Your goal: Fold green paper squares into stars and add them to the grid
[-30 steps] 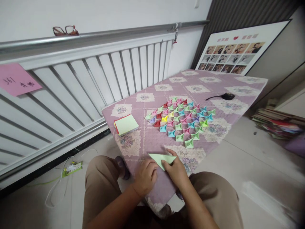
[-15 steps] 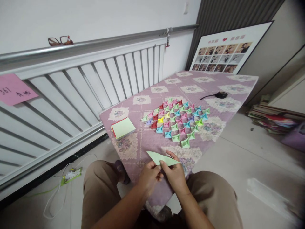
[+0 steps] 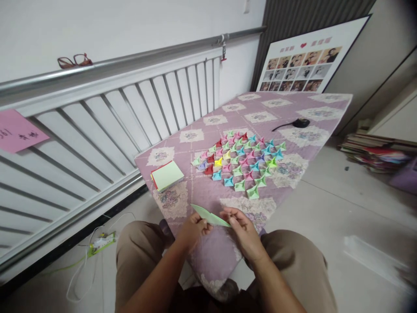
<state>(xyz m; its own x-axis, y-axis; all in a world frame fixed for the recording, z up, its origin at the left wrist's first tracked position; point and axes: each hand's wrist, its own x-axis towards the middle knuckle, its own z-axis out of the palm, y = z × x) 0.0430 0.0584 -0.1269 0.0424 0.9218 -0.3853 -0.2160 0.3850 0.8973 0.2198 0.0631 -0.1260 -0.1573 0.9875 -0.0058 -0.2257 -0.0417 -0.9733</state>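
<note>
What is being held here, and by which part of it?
A folded pale green paper, held by its lower left edge in the left hand's grip. The right hand's grip is at its right end; whether it pinches cannot be told.

On the pink note (image 3: 22, 130) hung at the upper edge of the radiator (image 3: 110, 115), the handwritten digits "61" (image 3: 5, 134) can be read, preceded by a figure cut by the picture's border; the two characters (image 3: 28, 136) beside them cannot be made out reliably. Along the top edge of the photo board (image 3: 348, 37), a red heart (image 3: 303, 45) is printed between two groups of characters (image 3: 287, 50) too blurred to be read.
</note>
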